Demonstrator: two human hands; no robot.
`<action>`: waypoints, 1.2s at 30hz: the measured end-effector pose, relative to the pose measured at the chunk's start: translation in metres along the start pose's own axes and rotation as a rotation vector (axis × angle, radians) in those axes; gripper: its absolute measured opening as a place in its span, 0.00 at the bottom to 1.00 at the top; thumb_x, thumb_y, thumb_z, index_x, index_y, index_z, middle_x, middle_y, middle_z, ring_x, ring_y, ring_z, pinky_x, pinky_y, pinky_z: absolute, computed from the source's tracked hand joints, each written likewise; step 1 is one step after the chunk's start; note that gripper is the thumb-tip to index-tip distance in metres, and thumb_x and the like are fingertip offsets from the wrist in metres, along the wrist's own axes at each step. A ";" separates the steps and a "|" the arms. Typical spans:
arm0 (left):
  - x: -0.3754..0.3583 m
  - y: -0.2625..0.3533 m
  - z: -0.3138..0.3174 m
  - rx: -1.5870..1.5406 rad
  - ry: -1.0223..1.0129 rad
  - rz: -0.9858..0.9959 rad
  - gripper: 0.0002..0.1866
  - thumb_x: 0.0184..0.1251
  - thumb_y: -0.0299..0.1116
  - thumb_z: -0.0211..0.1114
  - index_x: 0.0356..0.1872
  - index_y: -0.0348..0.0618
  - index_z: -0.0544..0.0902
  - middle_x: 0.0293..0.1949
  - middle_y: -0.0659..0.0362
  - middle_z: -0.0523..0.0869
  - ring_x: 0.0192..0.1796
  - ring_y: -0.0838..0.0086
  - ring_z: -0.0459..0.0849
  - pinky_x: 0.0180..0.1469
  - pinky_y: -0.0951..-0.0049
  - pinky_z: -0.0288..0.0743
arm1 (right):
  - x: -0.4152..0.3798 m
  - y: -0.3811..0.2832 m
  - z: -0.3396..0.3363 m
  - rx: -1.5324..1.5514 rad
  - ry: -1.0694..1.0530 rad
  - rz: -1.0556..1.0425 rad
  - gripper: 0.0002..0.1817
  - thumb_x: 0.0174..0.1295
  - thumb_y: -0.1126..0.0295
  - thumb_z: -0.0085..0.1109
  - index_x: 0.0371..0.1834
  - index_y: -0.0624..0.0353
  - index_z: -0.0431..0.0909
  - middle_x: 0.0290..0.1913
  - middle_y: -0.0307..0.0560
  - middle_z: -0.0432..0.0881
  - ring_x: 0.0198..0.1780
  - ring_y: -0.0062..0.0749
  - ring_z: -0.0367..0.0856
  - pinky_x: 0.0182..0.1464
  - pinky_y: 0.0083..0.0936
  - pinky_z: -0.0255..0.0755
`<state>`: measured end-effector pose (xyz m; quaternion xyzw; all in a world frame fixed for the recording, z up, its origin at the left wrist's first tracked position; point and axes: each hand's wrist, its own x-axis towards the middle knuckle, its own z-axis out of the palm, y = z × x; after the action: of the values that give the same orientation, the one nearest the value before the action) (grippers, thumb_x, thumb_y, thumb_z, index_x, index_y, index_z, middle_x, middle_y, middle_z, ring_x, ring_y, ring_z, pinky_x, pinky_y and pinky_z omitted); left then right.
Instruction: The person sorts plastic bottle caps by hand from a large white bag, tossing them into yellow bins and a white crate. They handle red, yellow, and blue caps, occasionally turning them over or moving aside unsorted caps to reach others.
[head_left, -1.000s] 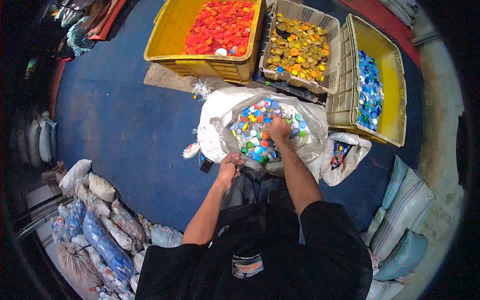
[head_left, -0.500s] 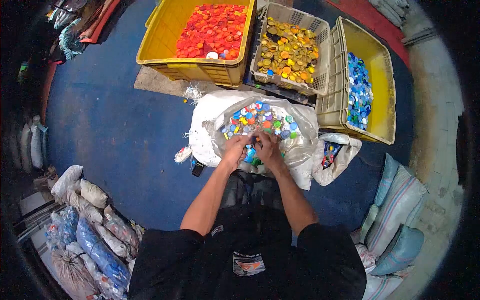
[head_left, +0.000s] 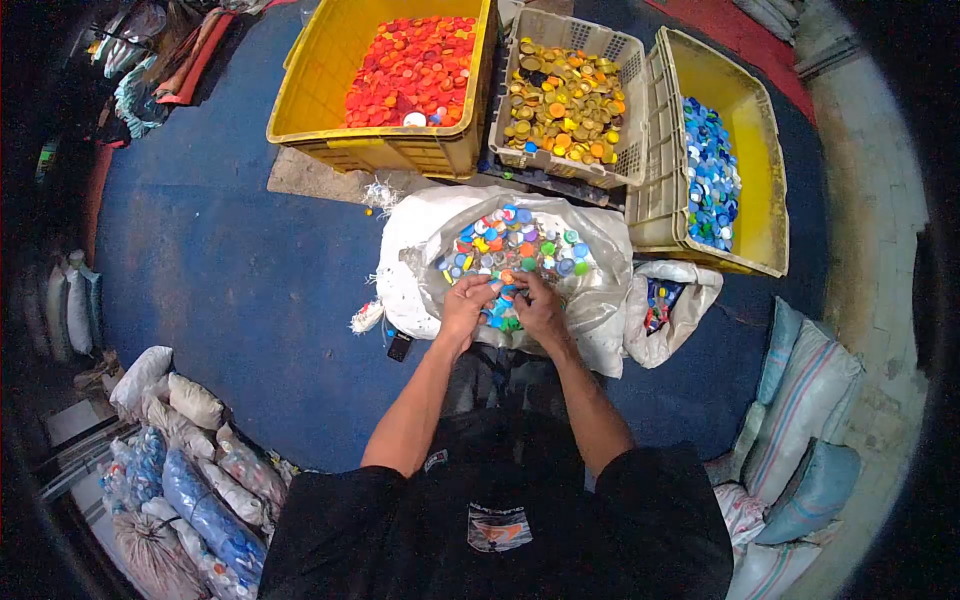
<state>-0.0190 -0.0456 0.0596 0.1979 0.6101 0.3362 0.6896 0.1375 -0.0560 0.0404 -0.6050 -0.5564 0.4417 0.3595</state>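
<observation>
A white sack (head_left: 405,275) lies in front of me, its mouth lined with a greyish plastic sheet (head_left: 600,238) and full of mixed bottle caps (head_left: 528,237) in several colours. Over the near part of this pile, my left hand (head_left: 466,304) is closed, with a pale blue bottle cap (head_left: 496,286) at its fingertips. Just beside it, my right hand (head_left: 540,310) has its fingers curled together; what they hold, if anything, is too small to make out. An orange cap (head_left: 507,277) shows between the two hands.
Beyond the sack stand a yellow bin (head_left: 375,135) of red caps, a pale crate (head_left: 590,177) of yellow caps and a tilted bin (head_left: 765,180) of blue caps. A small sack (head_left: 690,325) sits at right. Filled bags (head_left: 205,500) and sacks (head_left: 810,410) flank me.
My hands have moved slightly apart, and a pale blue cap now shows at my left fingertips. The dark thing between the fingers earlier no longer shows. The view has shifted a little.
</observation>
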 end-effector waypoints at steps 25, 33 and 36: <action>-0.017 -0.018 -0.051 -0.330 -0.013 -0.218 0.10 0.67 0.39 0.62 0.39 0.44 0.77 0.33 0.64 0.79 0.34 0.78 0.79 0.35 0.73 0.79 | 0.092 0.022 0.006 -0.618 -0.119 0.310 0.28 0.54 0.62 0.62 0.59 0.55 0.70 0.43 0.64 0.81 0.48 0.57 0.80 0.50 0.48 0.75; -0.023 -0.030 -0.063 -0.366 0.041 -0.260 0.07 0.63 0.32 0.66 0.40 0.44 0.81 0.31 0.64 0.81 0.31 0.78 0.80 0.33 0.74 0.80 | 0.106 0.031 0.017 -0.746 -0.163 0.360 0.25 0.54 0.63 0.62 0.56 0.57 0.71 0.43 0.60 0.83 0.48 0.54 0.81 0.51 0.47 0.74; -0.017 -0.031 -0.062 -0.339 0.026 -0.256 0.07 0.62 0.32 0.67 0.40 0.46 0.81 0.30 0.66 0.80 0.30 0.79 0.78 0.32 0.74 0.79 | 0.101 0.049 0.019 -0.591 -0.038 0.269 0.23 0.52 0.62 0.66 0.51 0.57 0.75 0.41 0.57 0.83 0.44 0.50 0.82 0.47 0.43 0.74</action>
<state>-0.0730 -0.0883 0.0394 -0.0044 0.5741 0.3461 0.7421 0.1359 0.0373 -0.0256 -0.7430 -0.5821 0.3159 0.0963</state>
